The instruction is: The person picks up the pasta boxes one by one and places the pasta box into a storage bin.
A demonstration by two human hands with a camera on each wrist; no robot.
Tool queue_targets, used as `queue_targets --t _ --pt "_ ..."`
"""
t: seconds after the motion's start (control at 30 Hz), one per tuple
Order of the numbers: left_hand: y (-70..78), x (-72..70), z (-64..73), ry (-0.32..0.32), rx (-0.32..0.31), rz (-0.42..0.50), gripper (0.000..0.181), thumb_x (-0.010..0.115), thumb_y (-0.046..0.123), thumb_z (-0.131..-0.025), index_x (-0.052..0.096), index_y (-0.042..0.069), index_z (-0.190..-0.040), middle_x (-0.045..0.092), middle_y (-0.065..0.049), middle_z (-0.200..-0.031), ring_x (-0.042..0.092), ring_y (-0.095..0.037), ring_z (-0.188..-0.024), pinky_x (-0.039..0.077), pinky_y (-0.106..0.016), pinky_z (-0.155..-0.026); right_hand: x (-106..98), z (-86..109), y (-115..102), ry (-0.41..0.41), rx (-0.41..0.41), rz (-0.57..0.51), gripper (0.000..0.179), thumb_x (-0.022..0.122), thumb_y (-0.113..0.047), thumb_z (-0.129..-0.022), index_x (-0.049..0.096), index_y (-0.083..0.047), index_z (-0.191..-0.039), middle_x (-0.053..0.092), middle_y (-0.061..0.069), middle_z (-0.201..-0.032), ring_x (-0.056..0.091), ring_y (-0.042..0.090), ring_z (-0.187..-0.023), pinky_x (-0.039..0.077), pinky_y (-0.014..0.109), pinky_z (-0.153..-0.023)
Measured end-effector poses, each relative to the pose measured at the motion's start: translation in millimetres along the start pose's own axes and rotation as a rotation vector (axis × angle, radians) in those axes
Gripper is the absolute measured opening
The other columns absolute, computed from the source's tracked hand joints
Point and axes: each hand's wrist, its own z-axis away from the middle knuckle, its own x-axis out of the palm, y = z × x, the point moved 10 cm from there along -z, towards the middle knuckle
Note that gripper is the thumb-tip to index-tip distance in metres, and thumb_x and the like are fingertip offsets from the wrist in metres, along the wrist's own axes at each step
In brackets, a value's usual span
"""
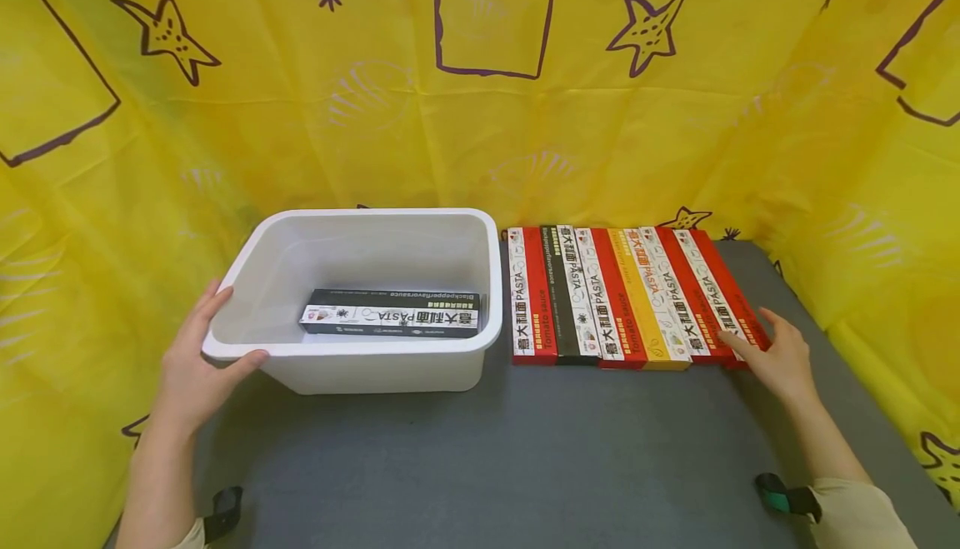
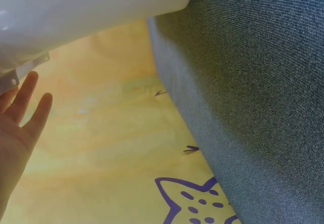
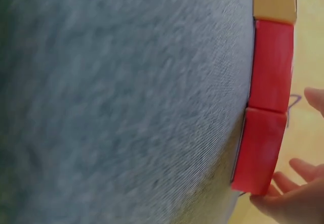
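A white plastic bin (image 1: 382, 370) stands left of the middle; inside it lies a black-and-white pasta box (image 1: 393, 316). My left hand (image 1: 198, 357) rests at the bin's near left corner, thumb along the front rim and index fingertip over the left rim. In the left wrist view its other fingers (image 2: 35, 118) are extended below the rim. To the right, several pasta boxes lie side by side in a row. My right hand (image 1: 780, 357) is spread around the near end of the rightmost red box (image 1: 731, 282), thumb over its top, fingers along its outer side.
In the row are also a black box (image 1: 566, 299) and a yellow box (image 1: 652, 299) between red ones. A grey cloth-covered table (image 1: 525, 457) carries everything. Yellow patterned fabric (image 1: 480, 141) hangs close behind the bin and the boxes, and along both sides.
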Motion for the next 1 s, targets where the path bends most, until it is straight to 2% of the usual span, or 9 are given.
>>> queue_targets --t 0.13,0.3,0.43,0.63,1.0 --pt "0.2 0.4 0.5 -0.002 -0.003 0.004 0.085 0.081 0.012 -0.075 0.040 0.015 -0.150 0.028 -0.001 -0.159 0.023 -0.024 -0.145 0.014 -0.041 -0.117 3 2.2 5 -0.045 -0.005 0.015 0.088 0.059 -0.041 -0.092 0.021 0.019 -0.144 0.030 0.045 -0.138 0.026 0.061 -0.124 0.023 0.074 -0.097" --pt "0.6 0.4 0.6 -0.001 -0.005 0.004 0.085 0.082 0.012 -0.075 0.040 0.015 -0.150 0.029 -0.002 -0.159 0.024 -0.024 -0.145 0.015 -0.040 -0.117 7 4.2 10 -0.091 -0.010 0.017 0.086 0.058 -0.040 -0.093 0.023 0.021 -0.141 0.033 0.047 -0.133 0.032 0.059 -0.119 0.030 0.071 -0.093" --pt "0.4 1.1 0.2 -0.004 -0.014 0.002 0.086 0.082 0.013 -0.075 0.040 0.016 -0.150 0.028 0.001 -0.159 0.024 -0.026 -0.145 0.015 -0.042 -0.117 9 3.4 13 -0.125 -0.004 0.024 0.088 0.057 -0.043 -0.094 0.020 0.020 -0.142 0.031 0.046 -0.134 0.032 0.059 -0.119 0.030 0.072 -0.093" --pt "-0.1 0.8 0.3 -0.003 -0.017 -0.003 0.085 0.081 0.014 -0.076 0.039 0.015 -0.150 0.028 0.002 -0.159 0.023 -0.028 -0.145 0.014 -0.052 -0.116 10 3.2 14 -0.144 -0.009 0.009 0.086 0.055 -0.042 -0.095 0.018 0.021 -0.142 0.029 0.046 -0.135 0.031 0.059 -0.119 0.029 0.072 -0.093" --pt "2.0 -0.2 0.5 0.001 -0.005 -0.015 0.085 0.082 0.014 -0.076 0.040 0.017 -0.150 0.028 0.004 -0.158 0.024 -0.025 -0.145 0.015 -0.044 -0.117 11 3.3 20 -0.167 0.016 -0.008 0.087 0.053 -0.043 -0.096 0.015 0.020 -0.143 0.029 0.045 -0.136 0.032 0.058 -0.119 0.029 0.071 -0.093"
